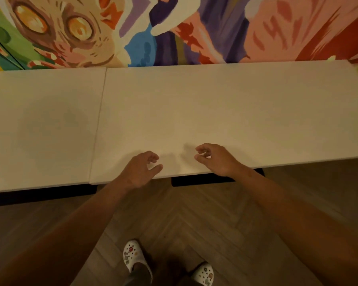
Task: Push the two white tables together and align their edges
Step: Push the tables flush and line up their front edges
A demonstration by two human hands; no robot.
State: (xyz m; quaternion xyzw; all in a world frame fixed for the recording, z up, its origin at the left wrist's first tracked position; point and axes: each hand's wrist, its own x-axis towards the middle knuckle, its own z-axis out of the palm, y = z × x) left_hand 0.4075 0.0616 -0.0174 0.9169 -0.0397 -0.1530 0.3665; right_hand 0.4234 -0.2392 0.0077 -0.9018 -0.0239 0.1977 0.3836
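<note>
STATE: 2 benches abut, left white rectangular bench (39, 129) against right white rectangular bench (225, 112), seam thin | EDGES: near edges stepped, right one set farther back | HANDS: left hand (142, 169), right hand (214, 158) loosely curled, empty, over right bench's near edge, likely poised to pull it flush | ROOM: herringbone wood floor (194, 219) open behind; painted mural wall (174, 29) blocks far side

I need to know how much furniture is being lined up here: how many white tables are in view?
2. The left table fills the left side, cut off by the frame. The right table lies under both hands and meets it at a thin seam. Any others are out of frame.
</note>
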